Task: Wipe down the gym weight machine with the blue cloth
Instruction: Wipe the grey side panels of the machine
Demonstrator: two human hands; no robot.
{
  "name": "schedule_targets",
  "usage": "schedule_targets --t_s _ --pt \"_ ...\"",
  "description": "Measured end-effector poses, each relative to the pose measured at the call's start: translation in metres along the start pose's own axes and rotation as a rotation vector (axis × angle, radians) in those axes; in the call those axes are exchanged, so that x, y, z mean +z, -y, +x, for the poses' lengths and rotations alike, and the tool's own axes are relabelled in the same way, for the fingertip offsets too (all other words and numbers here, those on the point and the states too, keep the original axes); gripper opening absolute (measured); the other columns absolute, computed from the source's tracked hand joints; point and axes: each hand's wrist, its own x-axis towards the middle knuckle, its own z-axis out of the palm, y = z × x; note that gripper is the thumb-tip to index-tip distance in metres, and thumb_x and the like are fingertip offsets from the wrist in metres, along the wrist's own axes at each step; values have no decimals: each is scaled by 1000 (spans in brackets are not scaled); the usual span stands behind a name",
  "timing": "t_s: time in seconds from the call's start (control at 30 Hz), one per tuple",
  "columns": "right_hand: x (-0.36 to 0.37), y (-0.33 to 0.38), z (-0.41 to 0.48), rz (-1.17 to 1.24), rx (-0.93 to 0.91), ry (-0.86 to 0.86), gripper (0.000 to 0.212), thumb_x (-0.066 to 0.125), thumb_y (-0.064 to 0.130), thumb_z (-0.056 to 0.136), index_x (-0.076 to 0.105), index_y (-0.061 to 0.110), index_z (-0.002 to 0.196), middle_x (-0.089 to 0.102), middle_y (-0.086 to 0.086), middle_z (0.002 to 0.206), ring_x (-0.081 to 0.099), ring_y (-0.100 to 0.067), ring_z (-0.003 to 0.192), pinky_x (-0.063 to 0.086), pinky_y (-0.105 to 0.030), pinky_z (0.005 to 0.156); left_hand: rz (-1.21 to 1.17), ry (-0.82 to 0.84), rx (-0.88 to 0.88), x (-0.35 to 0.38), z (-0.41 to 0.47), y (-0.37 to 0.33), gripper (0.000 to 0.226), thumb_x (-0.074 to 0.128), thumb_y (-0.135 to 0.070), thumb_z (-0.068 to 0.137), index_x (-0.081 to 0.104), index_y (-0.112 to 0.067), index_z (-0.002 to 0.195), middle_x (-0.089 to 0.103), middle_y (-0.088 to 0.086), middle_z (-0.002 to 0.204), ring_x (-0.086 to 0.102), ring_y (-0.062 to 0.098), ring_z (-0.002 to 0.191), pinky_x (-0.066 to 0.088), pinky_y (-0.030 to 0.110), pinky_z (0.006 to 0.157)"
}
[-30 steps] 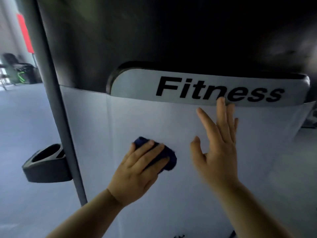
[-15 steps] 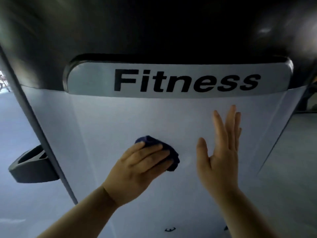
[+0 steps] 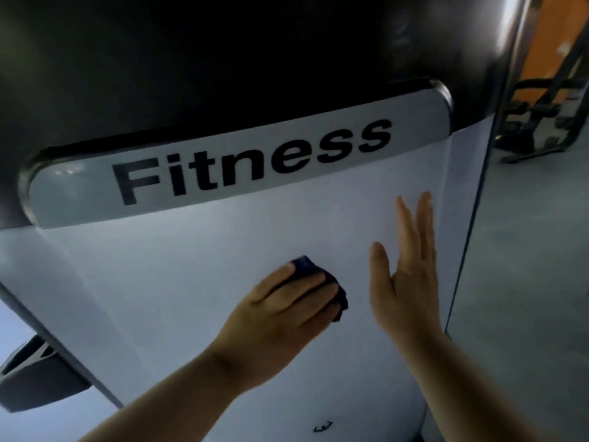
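text: "Fitness", black letters | on: grey label strip (image 3: 236, 173) | host: weight machine (image 3: 159, 282)

Smooth glossy white panel (image 3: 191, 282), soft dark-blue cloth (image 3: 306, 266), shiny black top cover (image 3: 223, 59)

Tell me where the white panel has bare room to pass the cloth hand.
The white panel is bare left of the left hand, below the Fitness strip, and in the band between that strip and both hands. It is crowded between the blue cloth and the right hand; the panel's edge is close beyond.
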Motion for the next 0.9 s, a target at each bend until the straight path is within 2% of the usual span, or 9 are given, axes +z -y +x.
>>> schedule_targets --t_s 0.07,0.2,0.3,0.47,0.57,0.63,0.73,0.8,0.9 --pt "-7 -10 5 4 50 1 57 31 44 101 1 48 150 -5 6 165 -7 -8 151 -3 -10 115 38 29 24 -5 12 2 37 40 -9 103 71 -23 118 66 -5 127 51 17 124 25 37 118" --pt "-16 -32 13 53 133 11 57 26 55 99 3 45 150 -2 10 165 -5 -6 150 -5 0 108 147 -209 -236 -32 66 34 30 53 -10 98 69 -19 122 65 5 128 46 24 126 22 43 117" --pt "-17 -47 14 80 148 24 57 23 57 98 4 46 150 0 15 164 -1 -4 150 -2 -2 110 157 -238 -281 -30 100 31 31 46 -15 101 69 -15 121 64 9 128 45 28 126 25 45 115" --pt "-11 -67 2 91 185 11 54 23 52 101 2 46 150 1 18 163 1 -3 150 -4 -6 113 87 150 82 9 98 -23 35 41 -12 100 68 -20 120 64 0 128 52 22 125 29 39 117" --pt "-11 -75 -3 111 184 8 53 22 51 102 3 46 151 3 17 163 3 -4 150 -2 -8 115 125 182 230 1 116 -10 39 40 -11 95 66 -19 123 63 0 129 55 21 124 28 41 117" --pt "-11 -76 -3 146 195 -15 52 23 51 101 7 46 150 7 16 163 6 -5 150 1 -8 115 223 92 181 -11 140 10 39 43 -11 95 64 -21 126 62 -2 132 55 22 125 25 43 116" --pt "-8 -77 -4 196 235 -54 50 23 51 101 9 47 149 10 14 163 9 -5 150 3 -8 115 293 -75 -30 -19 178 21 32 50 -13 96 65 -19 124 64 1 129 56 25 124 27 45 114" --pt "-6 -79 -7 208 246 -55 50 24 50 102 8 48 149 10 13 164 8 -5 150 3 -8 115 254 -29 -18 -8 188 7 33 50 -14 94 63 -14 124 63 6 129 54 29 125 25 45 115" --pt "-8 -91 -13 228 290 -59 50 23 51 101 7 50 149 9 15 164 8 -3 150 9 -17 117 181 182 142 18 187 -21 35 47 -17 93 64 -12 123 63 8 128 54 29 124 25 45 116"
